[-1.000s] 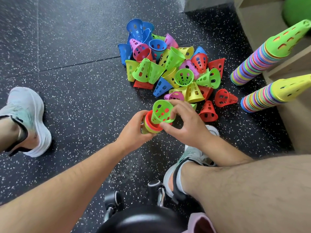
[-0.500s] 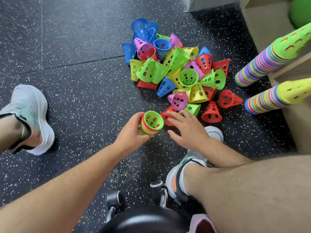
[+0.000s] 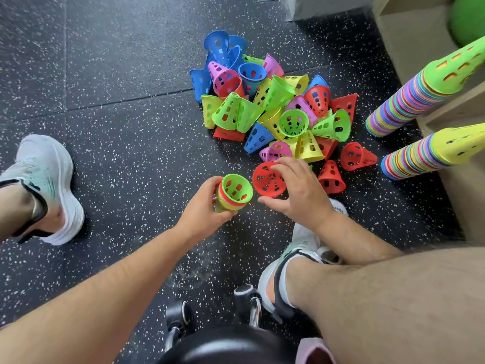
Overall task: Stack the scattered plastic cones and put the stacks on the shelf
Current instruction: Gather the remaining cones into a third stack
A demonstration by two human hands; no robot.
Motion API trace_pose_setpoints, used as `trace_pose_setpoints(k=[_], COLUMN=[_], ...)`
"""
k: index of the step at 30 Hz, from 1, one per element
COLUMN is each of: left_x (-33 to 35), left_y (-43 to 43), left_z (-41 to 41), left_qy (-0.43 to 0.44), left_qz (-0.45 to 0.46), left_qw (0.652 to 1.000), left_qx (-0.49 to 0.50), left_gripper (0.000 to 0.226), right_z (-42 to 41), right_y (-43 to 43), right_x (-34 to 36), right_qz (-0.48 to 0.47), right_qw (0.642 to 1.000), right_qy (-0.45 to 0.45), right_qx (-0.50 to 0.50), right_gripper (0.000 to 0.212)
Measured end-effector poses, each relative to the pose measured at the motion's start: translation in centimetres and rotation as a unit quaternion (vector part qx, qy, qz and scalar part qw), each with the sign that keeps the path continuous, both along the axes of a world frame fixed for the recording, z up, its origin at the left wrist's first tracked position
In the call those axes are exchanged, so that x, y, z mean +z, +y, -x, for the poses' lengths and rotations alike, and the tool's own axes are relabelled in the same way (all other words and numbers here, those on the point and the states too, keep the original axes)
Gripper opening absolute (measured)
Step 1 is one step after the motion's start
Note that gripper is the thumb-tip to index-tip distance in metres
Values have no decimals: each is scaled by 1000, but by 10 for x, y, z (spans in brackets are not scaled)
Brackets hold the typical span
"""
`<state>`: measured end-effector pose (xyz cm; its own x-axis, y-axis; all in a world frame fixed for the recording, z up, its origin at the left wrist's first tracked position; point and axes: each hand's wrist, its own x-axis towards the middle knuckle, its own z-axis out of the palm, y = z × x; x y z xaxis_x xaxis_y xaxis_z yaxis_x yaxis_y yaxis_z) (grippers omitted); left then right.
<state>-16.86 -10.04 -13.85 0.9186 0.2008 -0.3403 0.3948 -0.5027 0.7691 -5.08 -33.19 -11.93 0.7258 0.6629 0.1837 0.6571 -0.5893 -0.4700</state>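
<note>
A heap of perforated plastic cones (image 3: 278, 106) in blue, green, yellow, red and pink lies on the dark speckled floor. My left hand (image 3: 203, 210) grips a short stack of nested cones (image 3: 232, 193), its open mouth facing up with a green cone innermost. Just to its right, my right hand (image 3: 296, 191) holds a single red cone (image 3: 267, 179) by its rim, mouth towards me, close beside the stack. Two tall multicoloured stacks lean at the right: one topped green (image 3: 417, 93), one topped yellow (image 3: 430, 155).
A wooden shelf unit (image 3: 409, 35) stands at the right, with a green ball (image 3: 469, 19) inside. My shoes sit at the left (image 3: 47, 185) and at the bottom centre (image 3: 301, 248). A black wheeled stool (image 3: 225, 345) is under me.
My right hand let go of the green cone now seated in the stack, reached to the heap and picked up a red cone. The left hand kept the stack nearly still.
</note>
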Motion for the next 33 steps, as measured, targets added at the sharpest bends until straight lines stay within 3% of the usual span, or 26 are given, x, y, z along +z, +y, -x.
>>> trace_pose_setpoints(k=[7,10,12,17,22,27,33], left_x=[1,2,3,3,0,-1,-5], left_y=[-3,-7,-9,-7,-2,13,40], left_z=[-7,-12,-14,-15,-16,-17,-28], left_qy=[-13,-31,-38,-34,-26,-17,-18], left_qz=[13,25,25,25,19,16,20], left_qw=[1000,999,999,999,999,1000,999], left_qx=[0,-11,-13,-9,5,20,37], left_gripper=[68,67,67,69,67,64,64], right_z=[-1,-1,-4,-24,-31,-33,-43], right_y=[7,14,16,10,18,45,86], right_x=[26,30,25,4,-15,-23,-17], right_qz=[-148,-68,-37,72,149,160,130], right_qw=[983,985,985,991,988,983,987], right_qy=[69,155,165,58,28,16,77], right_qx=[-83,-42,-45,-92,26,86,58], right_gripper=[69,85,85,66,62,36,28])
